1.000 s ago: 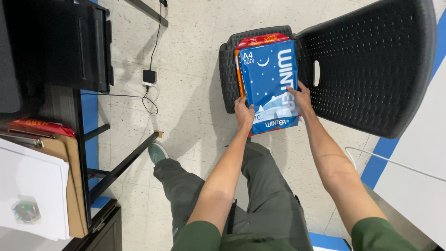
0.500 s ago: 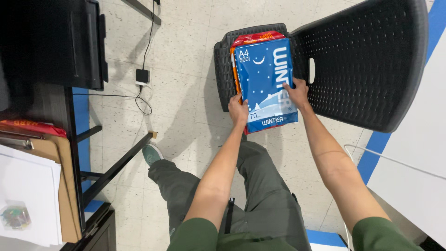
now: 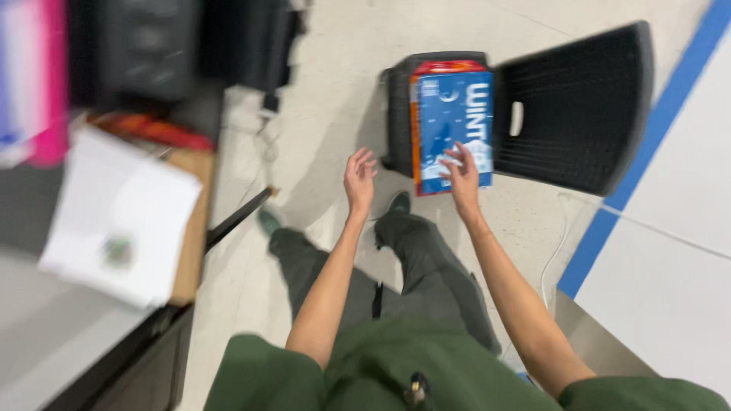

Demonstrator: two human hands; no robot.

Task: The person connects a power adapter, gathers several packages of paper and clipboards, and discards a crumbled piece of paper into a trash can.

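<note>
Both my hands are off the blue paper ream, which lies on the black chair.

My left hand [image 3: 359, 179] hangs open, fingers spread, clear of the blue paper ream [image 3: 454, 129]. My right hand [image 3: 462, 173] is open too, over the ream's near end; contact is blurred. The ream tops a red one on the black chair [image 3: 579, 114] seat.

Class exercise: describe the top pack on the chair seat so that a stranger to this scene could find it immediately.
Start at the black plastic chair on the pale floor. On its seat lies a short stack of packs, just beyond the right hand. The one wanted is the blue rectangular paper ream on top, white-lettered, unlike the red and orange pack showing beneath it.
</note>
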